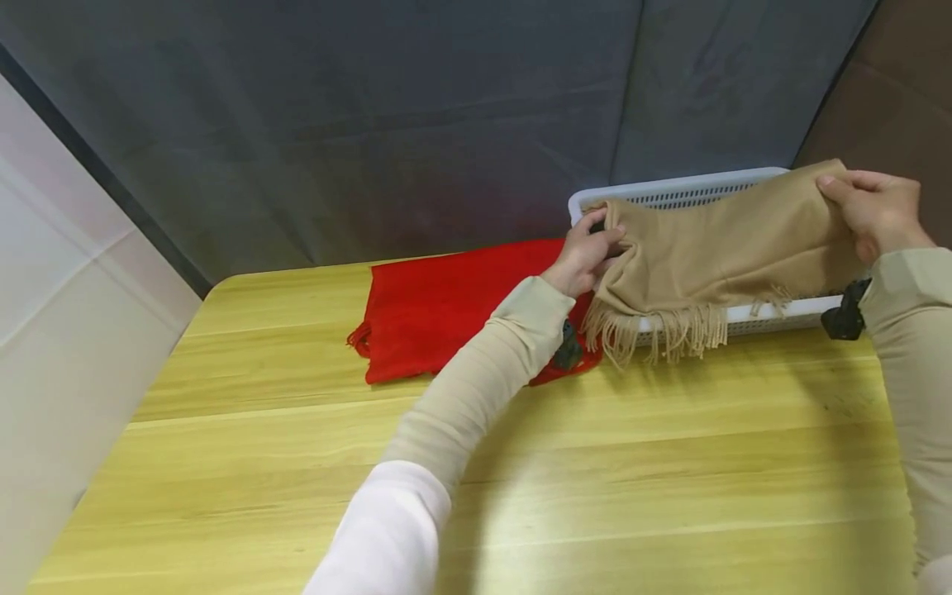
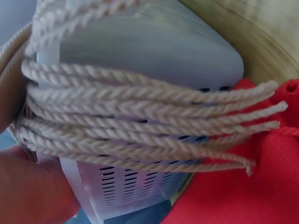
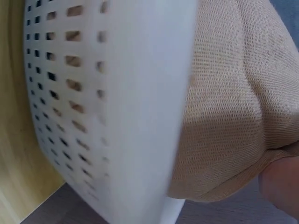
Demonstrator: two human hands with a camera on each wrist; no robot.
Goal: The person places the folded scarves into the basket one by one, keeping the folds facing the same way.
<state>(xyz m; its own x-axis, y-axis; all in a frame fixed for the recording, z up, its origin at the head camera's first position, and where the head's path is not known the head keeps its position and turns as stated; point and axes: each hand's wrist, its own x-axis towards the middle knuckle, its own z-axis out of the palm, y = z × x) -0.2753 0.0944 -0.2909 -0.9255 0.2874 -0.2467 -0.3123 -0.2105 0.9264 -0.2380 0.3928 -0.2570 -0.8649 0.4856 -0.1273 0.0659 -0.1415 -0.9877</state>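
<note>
A tan fringed scarf (image 1: 714,240) lies folded over a white perforated plastic basket (image 1: 788,309) on the right of the table. My left hand (image 1: 583,254) pinches the scarf's left end at the basket's left edge. With thumb and fingers my right hand (image 1: 881,211) grips its upper right corner. Fringe hangs over the basket's front rim; in the left wrist view the tassels (image 2: 140,116) cross the basket's corner. Seen from the right wrist, the scarf (image 3: 229,102) rises beside the basket's rim (image 3: 145,93). What lies inside the basket is mostly hidden.
A red fringed scarf (image 1: 454,302) lies flat on the wooden table (image 1: 297,487), left of the basket and partly under my left forearm. A dark grey cloth wall (image 1: 372,124) stands behind, with a white panel (image 1: 82,273) at the left and a brown one (image 1: 892,91) at the right.
</note>
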